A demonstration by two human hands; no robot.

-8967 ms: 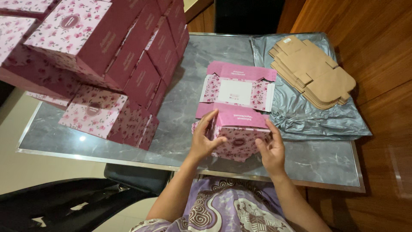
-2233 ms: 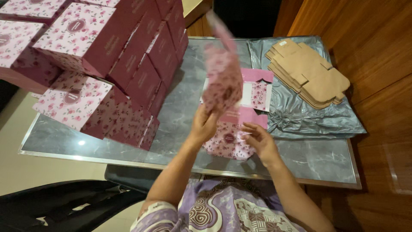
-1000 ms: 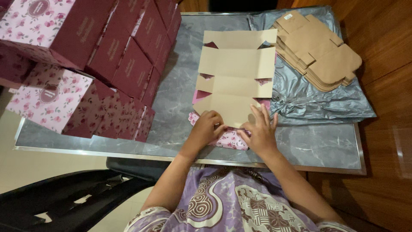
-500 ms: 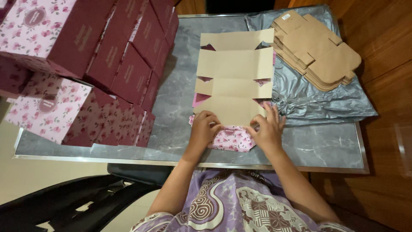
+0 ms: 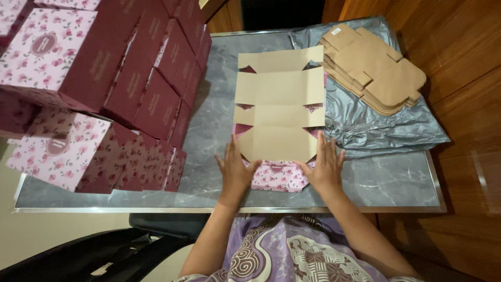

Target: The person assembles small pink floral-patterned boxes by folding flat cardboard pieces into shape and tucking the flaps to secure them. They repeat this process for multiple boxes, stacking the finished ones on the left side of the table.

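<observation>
A grey marbled table [image 5: 209,130] with a metal rim fills most of the view, and at its nine-to-eleven o'clock side stands a tall stack of finished boxes [image 5: 104,78], maroon on the sides and pink floral on top, leaning in close to the work area. At one to two o'clock a crumpled silver plastic bag [image 5: 376,125] lies spread out, with a pile of flat brown blanks [image 5: 373,68] resting on it. In the middle of the table lies the unfolded box blank [image 5: 279,112], plain brown side up, creased into four panels running from twelve o'clock down toward the person, with small pink floral slivers showing at its notches and a pink floral flap [image 5: 276,176] poking out at its six o'clock end. The left hand [image 5: 235,167] lies flat with fingers spread at the blank's seven o'clock corner, fingertips touching the edge of the nearest panel. The right hand [image 5: 324,166] mirrors it at the five o'clock corner, fingers spread and pressed down, holding nothing. The blank's right edge runs just beside the silver bag, while bare table stays open between its left edge and the stack, and a narrow strip lies free along the near rim at six o'clock.
</observation>
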